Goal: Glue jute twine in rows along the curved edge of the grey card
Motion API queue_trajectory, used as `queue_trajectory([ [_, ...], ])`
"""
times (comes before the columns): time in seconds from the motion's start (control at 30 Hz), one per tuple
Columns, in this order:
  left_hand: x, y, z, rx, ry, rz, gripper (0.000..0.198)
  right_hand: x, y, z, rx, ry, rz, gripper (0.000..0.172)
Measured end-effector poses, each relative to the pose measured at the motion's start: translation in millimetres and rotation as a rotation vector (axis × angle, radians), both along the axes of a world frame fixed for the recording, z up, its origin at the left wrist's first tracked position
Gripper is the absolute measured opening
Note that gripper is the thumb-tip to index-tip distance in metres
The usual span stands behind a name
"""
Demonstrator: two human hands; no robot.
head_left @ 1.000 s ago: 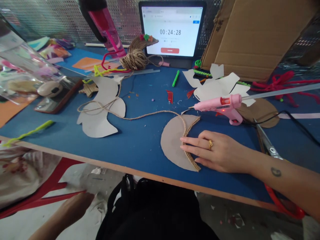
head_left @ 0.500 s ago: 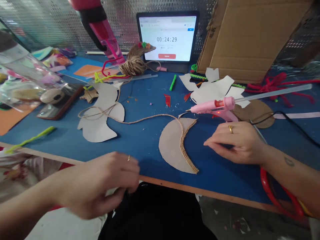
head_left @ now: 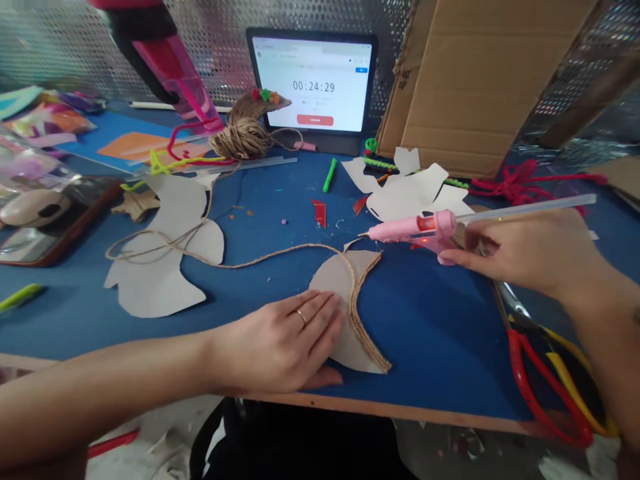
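While the left hand (head_left: 273,343) lies on a cardboard half-moon (head_left: 327,280), the right hand (head_left: 525,250) holds a pink glue gun (head_left: 413,230);
the left fingers (head_left: 320,313) lie flat and close together on the cardboard, just beside the jute twine (head_left: 356,307) along its curved edge; the right fingers (head_left: 473,243) curl narrowly around the gun's grip, with its nozzle near the half-moon's upper tip and a glue stick (head_left: 525,208) jutting from its back; the half-moon sits near the front edge of the blue table (head_left: 425,320); the twine runs left across another cut-out (head_left: 160,267); red-and-yellow scissors (head_left: 547,387) lie under the right hand; a timer tablet (head_left: 313,83) stands beyond, showing 00:24:29.
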State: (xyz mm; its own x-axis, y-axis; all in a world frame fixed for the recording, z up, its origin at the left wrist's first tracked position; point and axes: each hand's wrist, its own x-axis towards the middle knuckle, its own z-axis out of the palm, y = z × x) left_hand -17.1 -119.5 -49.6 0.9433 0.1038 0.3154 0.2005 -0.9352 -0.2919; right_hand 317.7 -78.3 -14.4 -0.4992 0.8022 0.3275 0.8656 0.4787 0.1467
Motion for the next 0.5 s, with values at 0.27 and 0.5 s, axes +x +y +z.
queue_trajectory([
  [0.27, -5, 2, -0.9, -0.156, 0.018, 0.012, 0.039, -17, 15, -28.4, -0.115, 0.188, 0.157, 0.035],
  [0.5, -7, 4, -4.7, -0.182, -0.032, -0.005, 0.038, -18, 6, -14.4, -0.257, 0.395, 0.106, 0.019],
])
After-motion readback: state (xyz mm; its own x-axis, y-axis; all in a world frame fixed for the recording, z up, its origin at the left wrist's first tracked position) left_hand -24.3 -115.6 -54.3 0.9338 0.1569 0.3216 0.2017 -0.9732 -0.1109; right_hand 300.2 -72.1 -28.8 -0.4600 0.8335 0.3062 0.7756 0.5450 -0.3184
